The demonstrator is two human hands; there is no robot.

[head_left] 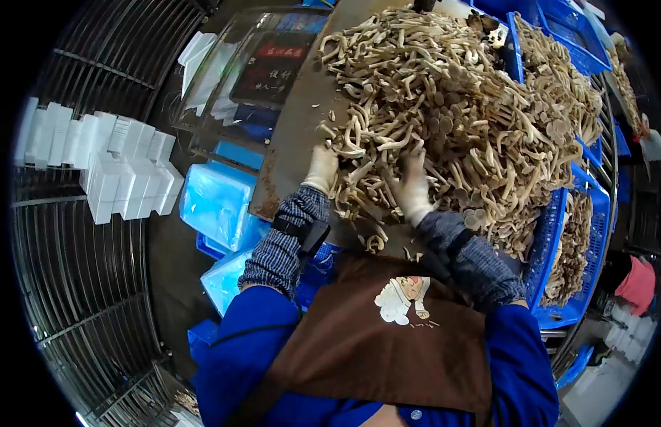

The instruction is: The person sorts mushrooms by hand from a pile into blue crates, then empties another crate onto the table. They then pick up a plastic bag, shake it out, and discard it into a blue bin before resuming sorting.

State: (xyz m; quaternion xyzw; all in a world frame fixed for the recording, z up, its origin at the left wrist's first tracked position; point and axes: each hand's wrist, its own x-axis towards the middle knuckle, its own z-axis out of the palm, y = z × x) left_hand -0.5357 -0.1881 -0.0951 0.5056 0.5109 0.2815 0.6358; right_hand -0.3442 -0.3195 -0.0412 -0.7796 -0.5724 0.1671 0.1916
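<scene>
A large heap of long-stemmed, pale brown mushrooms (444,107) covers much of the metal table (291,149). Both hands wear white gloves under knitted grey-blue sleeves. At the heap's left edge, my left hand (321,171) is closed, with a mushroom (343,151) at its fingertips. My right hand (414,191) reaches into the near side of the pile, thumb and fingers apart, touching mushrooms; its fingertips partly blend with the stems. Between the hands lie loose mushrooms (362,192), and a few small pieces are scattered near the apron.
Blue baskets of mushrooms (551,267) line the right side. To the left stand a clear plastic bin (220,92), blue-lined containers (217,203) and stacked white foam boxes (128,171). A brown apron (387,349) borders the table's near edge.
</scene>
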